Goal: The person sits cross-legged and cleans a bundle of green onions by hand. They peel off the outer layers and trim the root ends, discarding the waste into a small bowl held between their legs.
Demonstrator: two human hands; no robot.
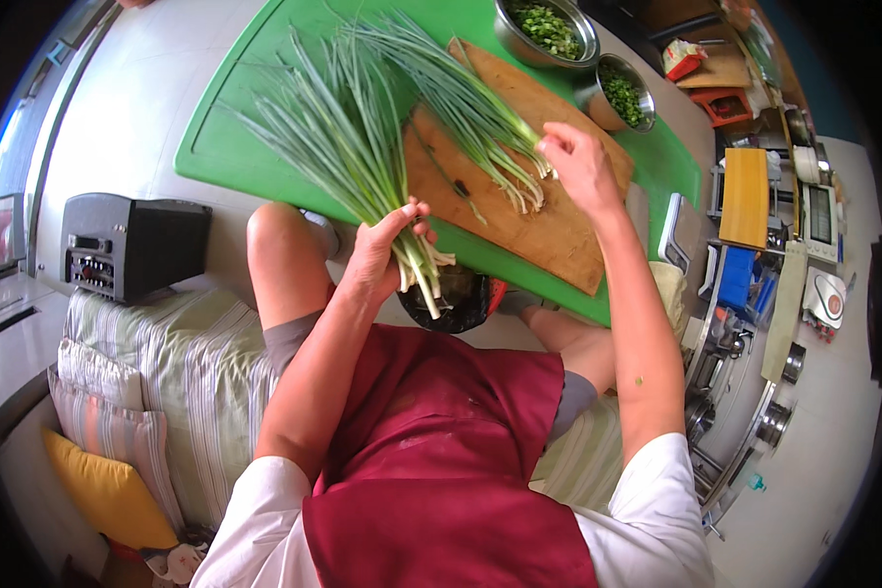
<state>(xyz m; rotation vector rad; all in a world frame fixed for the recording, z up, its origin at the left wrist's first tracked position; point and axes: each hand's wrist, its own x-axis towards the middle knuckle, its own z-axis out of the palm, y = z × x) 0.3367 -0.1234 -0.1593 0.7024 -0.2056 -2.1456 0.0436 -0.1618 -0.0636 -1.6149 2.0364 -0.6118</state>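
My left hand [386, 246] grips a thick bunch of spring onions [338, 154] near the white root ends. Their long green leaves fan out up and left over the green table, and the roots hang past its near edge. At the right, my right hand [579, 162] has its fingers closed on a spring onion stem [518, 126] near the root end. That stem belongs to a second pile of spring onions [456, 99] lying across the wooden cutting board [551, 228]. A single thin stalk [461, 189] lies apart on the board.
Two steel bowls, a larger one [547, 33] and a smaller one [617, 92], hold chopped greens beyond the board. A bin with a black liner [448, 312] stands below the near edge of the green table [213, 140]. Right of the board sits a white kitchen scale [675, 234].
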